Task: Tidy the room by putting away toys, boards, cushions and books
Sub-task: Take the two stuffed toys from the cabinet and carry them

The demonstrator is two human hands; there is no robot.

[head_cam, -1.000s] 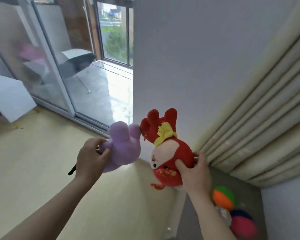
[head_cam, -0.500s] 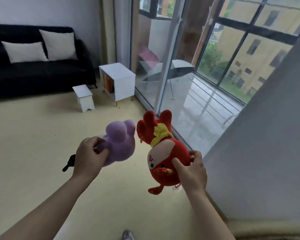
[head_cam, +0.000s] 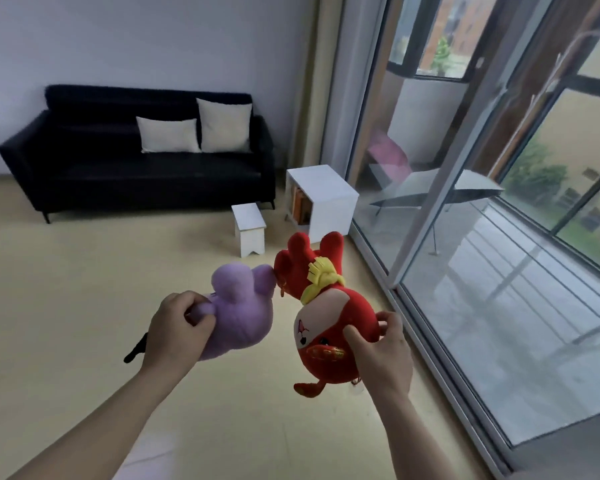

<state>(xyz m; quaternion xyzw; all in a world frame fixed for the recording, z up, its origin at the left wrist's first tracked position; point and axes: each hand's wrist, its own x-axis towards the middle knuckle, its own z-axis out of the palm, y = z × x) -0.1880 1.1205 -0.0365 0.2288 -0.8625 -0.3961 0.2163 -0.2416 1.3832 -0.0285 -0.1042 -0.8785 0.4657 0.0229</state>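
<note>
Left hand (head_cam: 177, 332) fingers curled tight into the purple plush (head_cam: 238, 310); right hand (head_cam: 383, 348) thumb and fingers clamped round the red plush (head_cam: 329, 323), its long axis upright, ears up. Both toys are held in air over the floor (head_cam: 66, 289), ears touching, forearms out level. Likely drop-off, my guess: the white cabinet (head_cam: 321, 199) straight ahead by the sofa's (head_cam: 136, 157) right end, nearer the right hand.

The plush rabbit (head_cam: 239, 313) was plain lilac. The plush doll (head_cam: 329, 323) was red with a yellow tassel and cream face. The sofa (head_cam: 84, 168) was black, its cushions (head_cam: 168, 135) off-white; the cabinet (head_cam: 326, 199) and stool (head_cam: 250, 226) were white.
</note>
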